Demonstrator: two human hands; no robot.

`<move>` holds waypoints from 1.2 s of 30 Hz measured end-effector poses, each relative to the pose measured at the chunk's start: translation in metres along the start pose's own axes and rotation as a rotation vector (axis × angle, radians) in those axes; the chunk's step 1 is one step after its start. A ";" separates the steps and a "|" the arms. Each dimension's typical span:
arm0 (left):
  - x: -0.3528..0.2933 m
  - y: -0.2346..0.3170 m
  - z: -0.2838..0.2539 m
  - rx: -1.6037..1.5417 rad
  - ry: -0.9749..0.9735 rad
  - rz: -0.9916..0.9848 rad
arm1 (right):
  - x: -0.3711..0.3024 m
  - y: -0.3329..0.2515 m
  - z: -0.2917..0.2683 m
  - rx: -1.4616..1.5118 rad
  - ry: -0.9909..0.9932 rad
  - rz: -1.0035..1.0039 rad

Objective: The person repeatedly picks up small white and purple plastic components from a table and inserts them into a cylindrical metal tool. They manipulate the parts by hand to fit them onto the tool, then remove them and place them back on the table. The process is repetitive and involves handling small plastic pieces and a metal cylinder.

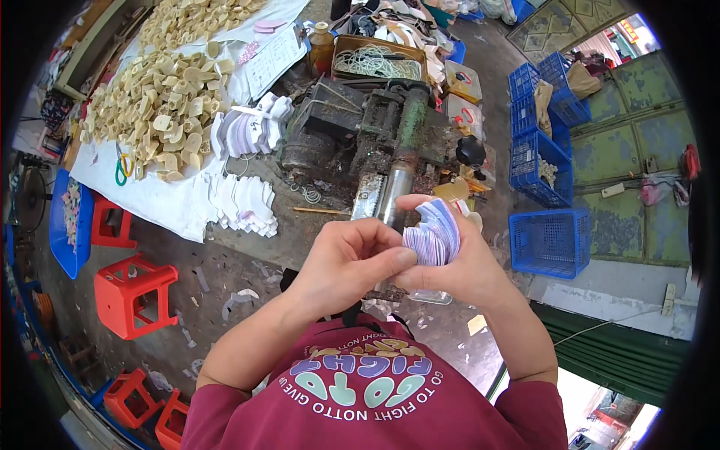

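Just in front of a maroon T-shirt (375,397), the right hand (469,262) grips a fanned stack of thin lilac-and-white curved pieces (433,234), its thumb along the near edge and its fingers wrapped around the right and far sides. The left hand (349,259) reaches in from the left, fingers curled narrowly toward the thumb, whose tip meets the stack's near left corner; from where I stand I cannot tell whether it pinches any of the layers. All this happens over the near end of a grimy green machine (379,124), where a shiny metal roller (398,187) passes behind the fingers and a black knob (470,151) sticks up on the right. Left of the machine, on the same worktop (292,241), a tied lilac-and-white bundle (251,131) sits beyond a row of overlapping white pieces (244,202), and a thin wooden stick (321,211) lies to the right of that row. Farther left, a great heap of beige tongue-shaped pieces (157,105) spreads over a white cloth (127,199). At the far side, a rectangular tray (382,42) holds tangled pale string (379,64), with an amber jar (321,46) beside it. Down on the floor I see red plastic stools (120,304) to the left, near a blue tub (66,255), while blue plastic crates (551,259) stand to the right, before peeling green metal doors (645,146).
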State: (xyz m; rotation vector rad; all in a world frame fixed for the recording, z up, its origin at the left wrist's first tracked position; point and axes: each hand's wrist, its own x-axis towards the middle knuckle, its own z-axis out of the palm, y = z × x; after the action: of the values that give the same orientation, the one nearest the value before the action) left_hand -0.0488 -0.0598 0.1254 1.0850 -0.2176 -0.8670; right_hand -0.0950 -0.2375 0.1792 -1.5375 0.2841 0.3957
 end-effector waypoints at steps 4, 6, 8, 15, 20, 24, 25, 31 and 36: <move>0.001 -0.004 -0.007 -0.152 -0.155 0.017 | -0.005 0.007 -0.006 0.096 -0.101 -0.064; 0.004 -0.014 -0.012 -0.238 -0.233 0.022 | -0.005 0.015 -0.013 0.044 -0.067 -0.139; 0.005 -0.018 -0.011 -0.177 -0.092 0.123 | -0.013 0.019 -0.031 0.033 0.008 -0.102; 0.011 -0.014 -0.014 -0.069 0.001 0.093 | -0.021 0.026 -0.063 -0.257 -0.299 -0.196; 0.011 -0.032 -0.022 0.234 0.253 0.282 | -0.013 0.024 -0.080 -0.382 -0.367 -0.058; 0.016 -0.050 -0.051 0.932 0.406 0.511 | 0.008 0.027 -0.085 -0.369 -0.389 0.355; 0.017 -0.056 -0.048 0.991 0.416 0.483 | 0.014 0.029 -0.083 -0.362 -0.397 0.334; 0.027 -0.076 -0.058 0.937 0.460 0.457 | 0.036 0.034 -0.075 -0.238 -0.354 0.350; 0.029 -0.072 -0.111 0.343 0.704 0.146 | 0.024 0.026 -0.079 0.068 -0.171 0.391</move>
State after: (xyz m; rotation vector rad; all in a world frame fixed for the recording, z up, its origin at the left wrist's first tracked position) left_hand -0.0046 -0.0179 0.0042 1.6079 0.1508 -0.2820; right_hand -0.0792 -0.3149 0.1435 -1.3698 0.4615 0.8127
